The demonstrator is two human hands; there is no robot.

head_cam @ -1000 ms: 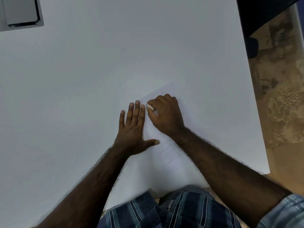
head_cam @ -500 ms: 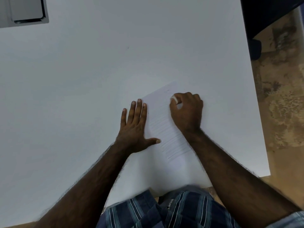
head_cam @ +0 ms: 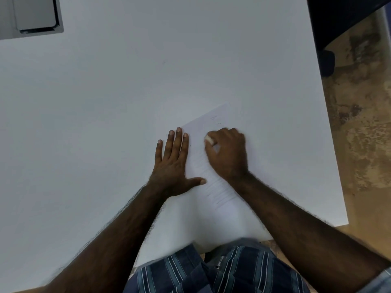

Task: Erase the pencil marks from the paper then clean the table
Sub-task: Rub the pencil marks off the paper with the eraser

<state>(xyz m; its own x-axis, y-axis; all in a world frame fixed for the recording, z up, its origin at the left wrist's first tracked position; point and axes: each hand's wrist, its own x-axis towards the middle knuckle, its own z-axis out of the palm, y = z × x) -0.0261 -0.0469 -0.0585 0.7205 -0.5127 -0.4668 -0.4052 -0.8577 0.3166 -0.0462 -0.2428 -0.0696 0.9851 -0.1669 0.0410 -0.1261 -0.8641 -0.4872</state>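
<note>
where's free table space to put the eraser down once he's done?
Bare table runs wide left of the left hand, up to the grey device at the far-left corner. Another bare strip lies between the paper and the table's right edge. It's crowded at the paper, where the left hand presses and the right hand grips the eraser.

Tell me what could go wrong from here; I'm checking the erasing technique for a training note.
The left hand presses only the paper at its left edge, so rubbing with the eraser in the right hand could wrinkle or shift the free right side. Faint pencil lines nearer the person might be missed.
</note>
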